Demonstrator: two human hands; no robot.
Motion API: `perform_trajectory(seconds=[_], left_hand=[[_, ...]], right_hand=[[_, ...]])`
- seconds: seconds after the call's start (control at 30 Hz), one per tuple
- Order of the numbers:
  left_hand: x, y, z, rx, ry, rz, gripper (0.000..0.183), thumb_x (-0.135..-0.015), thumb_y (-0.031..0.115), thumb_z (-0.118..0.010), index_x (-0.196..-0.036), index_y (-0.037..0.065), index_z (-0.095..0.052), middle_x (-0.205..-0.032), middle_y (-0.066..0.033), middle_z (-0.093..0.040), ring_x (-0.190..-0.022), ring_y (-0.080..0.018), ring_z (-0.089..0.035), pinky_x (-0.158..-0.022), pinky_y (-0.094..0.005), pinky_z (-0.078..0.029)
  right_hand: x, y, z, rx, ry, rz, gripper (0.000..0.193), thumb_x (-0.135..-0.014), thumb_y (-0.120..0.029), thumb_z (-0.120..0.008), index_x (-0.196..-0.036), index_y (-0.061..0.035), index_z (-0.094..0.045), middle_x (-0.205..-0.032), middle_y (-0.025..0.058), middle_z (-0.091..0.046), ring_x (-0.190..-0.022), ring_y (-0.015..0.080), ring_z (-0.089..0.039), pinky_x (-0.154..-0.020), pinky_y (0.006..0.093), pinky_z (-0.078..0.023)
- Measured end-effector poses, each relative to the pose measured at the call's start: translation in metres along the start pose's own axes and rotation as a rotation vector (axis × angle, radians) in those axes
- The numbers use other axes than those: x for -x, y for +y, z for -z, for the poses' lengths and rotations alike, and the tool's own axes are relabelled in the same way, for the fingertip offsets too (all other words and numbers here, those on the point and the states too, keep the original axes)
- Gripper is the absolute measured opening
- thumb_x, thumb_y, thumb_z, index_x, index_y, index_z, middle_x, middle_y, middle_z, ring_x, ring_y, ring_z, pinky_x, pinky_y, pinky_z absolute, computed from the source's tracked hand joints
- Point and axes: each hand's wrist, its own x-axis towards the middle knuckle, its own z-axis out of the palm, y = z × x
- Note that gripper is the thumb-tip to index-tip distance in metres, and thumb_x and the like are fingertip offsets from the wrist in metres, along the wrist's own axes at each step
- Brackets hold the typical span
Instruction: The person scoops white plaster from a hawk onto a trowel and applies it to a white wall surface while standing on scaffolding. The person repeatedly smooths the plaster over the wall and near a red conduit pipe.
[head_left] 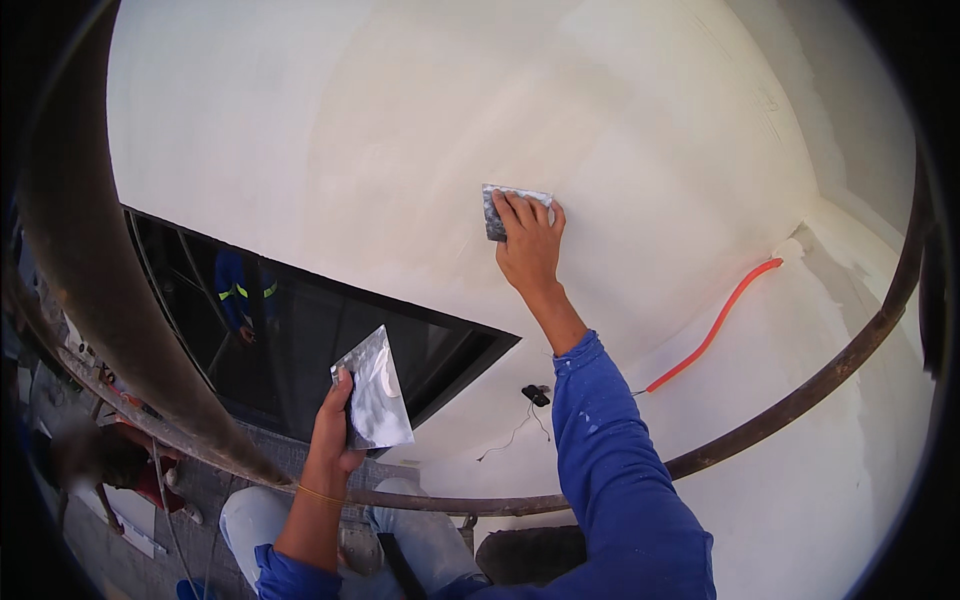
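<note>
My right hand point(530, 245) is raised to the pale wall point(430, 130), fingers spread over a small flat metal putty scraper point(493, 218) that it presses to the surface. Lower and to the left, my left hand point(335, 415) grips a larger shiny metal putty scraper point(382, 395) by its left edge, thumb on the near face. This second blade is held up in front of the dark window, apart from the wall. Whitish smears cover its face. The smaller blade is partly hidden by my right fingers.
A rusty metal rail point(730, 445) curves around me. An orange conduit point(715, 325) sticks out of the wall on the right, and a black box with loose wires point(536, 394) is lower down. The dark window point(300, 340) shows a reflection. Far below left, a person point(125, 460) is bending.
</note>
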Motion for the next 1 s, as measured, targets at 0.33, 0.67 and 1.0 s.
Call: perform_trajectory(seconds=[0.33, 0.67, 1.0], left_hand=[[-0.002, 0.0, 0.006, 0.042, -0.004, 0.004, 0.038, -0.107, 0.038, -0.054, -0.124, 0.006, -0.062, -0.113, -0.0078, -0.074, -0.096, -0.0199, -0.075, -0.086, -0.0359, -0.061], [0.003, -0.005, -0.018, 0.115, -0.089, 0.237, 0.039, -0.107, 0.037, -0.054, -0.125, 0.003, -0.06, -0.11, -0.0119, -0.073, -0.096, -0.021, -0.074, -0.083, -0.0369, -0.063], [0.033, 0.011, -0.056, -0.263, 0.029, -0.108, 0.035, -0.105, 0.037, -0.061, -0.116, 0.004, -0.062, -0.103, -0.0041, -0.071, -0.089, -0.0119, -0.069, -0.076, -0.0283, -0.058]], right_hand=[[0.168, -0.044, -0.094, 0.017, -0.174, 0.085, 0.066, -0.083, -0.004, -0.062, -0.147, -0.0182, -0.054, -0.141, 0.0, -0.056, -0.13, 0.0242, -0.05, -0.115, 0.0669, -0.025], [0.131, -0.106, 0.108, -1.177, -0.243, 0.228, 0.062, -0.083, 0.003, -0.065, -0.14, -0.0211, -0.061, -0.144, 0.0094, -0.053, -0.136, 0.0326, -0.048, -0.116, 0.057, -0.031], [0.076, -0.075, 0.171, -0.52, -0.372, 0.32, 0.073, -0.072, 0.008, -0.062, -0.138, -0.0247, -0.064, -0.139, 0.0013, -0.058, -0.131, 0.0286, -0.048, -0.106, 0.0472, -0.04]])
